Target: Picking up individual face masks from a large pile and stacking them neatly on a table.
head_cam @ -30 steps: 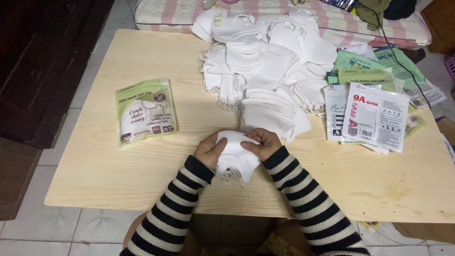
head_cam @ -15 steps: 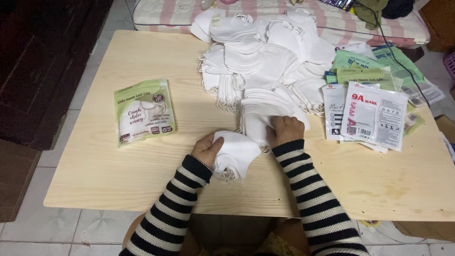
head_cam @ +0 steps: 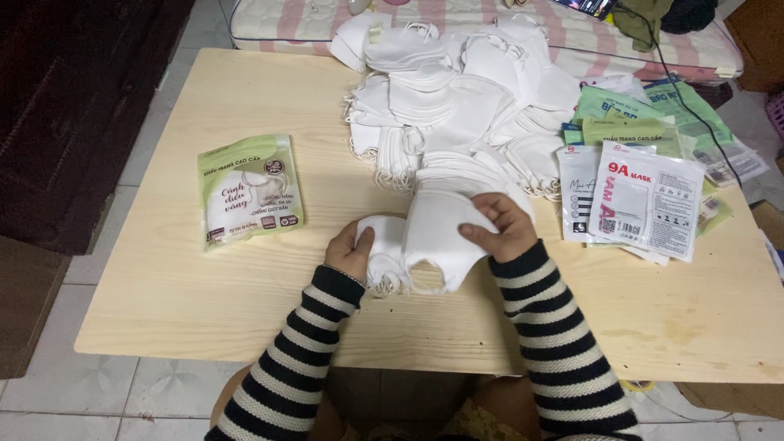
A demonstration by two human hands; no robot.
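My left hand (head_cam: 351, 251) rests on a small stack of folded white face masks (head_cam: 384, 245) near the front of the pale wooden table (head_cam: 204, 302). My right hand (head_cam: 500, 224) pinches a single white mask (head_cam: 434, 237) and holds it just right of that stack, partly over it. Behind my hands lies a fanned row of white masks (head_cam: 457, 170), and farther back a big loose heap of the same masks (head_cam: 457, 90). Both arms wear black-and-white striped sleeves.
A green and white mask pouch (head_cam: 249, 189) lies flat at the left of the table. White printed pouches (head_cam: 641, 200) and green pouches (head_cam: 629, 118) are piled at the right. A striped mattress (head_cam: 490, 20) runs behind the table, with a dark cable (head_cam: 694, 106) over it. Tiled floor surrounds the table.
My right hand left the stack, reached to the fanned row behind it, and now draws one mask back toward the stack. My left hand stayed on the stack.
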